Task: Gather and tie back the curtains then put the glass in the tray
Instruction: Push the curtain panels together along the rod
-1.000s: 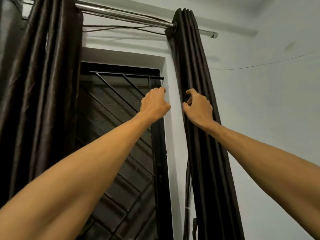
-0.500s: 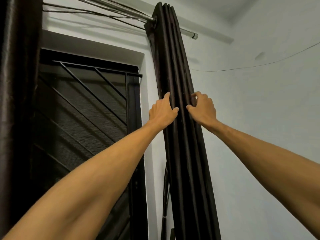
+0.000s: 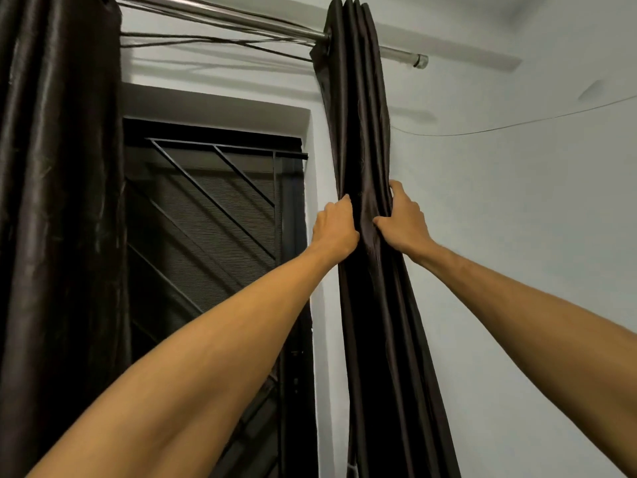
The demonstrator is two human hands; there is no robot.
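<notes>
Below the steel rod (image 3: 241, 20), left hand (image 3: 336, 225) and right hand (image 3: 403, 220) each grip the dark brown satin curtain (image 3: 358, 115), bunching pleats for tying.

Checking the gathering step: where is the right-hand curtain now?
Head view: the right-hand curtain hangs bunched from the curtain rod, right of the barred window, gripped between the left hand and right hand.

The fingers (image 3: 344, 205) of the left hand (image 3: 336, 227) and those of the right hand (image 3: 403, 220) curled into the folds of the right curtain (image 3: 362, 125), their tips hidden. That curtain's lower end ran off the bottom edge. Left of it, the other curtain (image 3: 58, 201) was cut by the picture's edge and covered the rod's (image 3: 224, 19) far end, and the left forearm (image 3: 206, 357) hid the lower door grille (image 3: 220, 201).
</notes>
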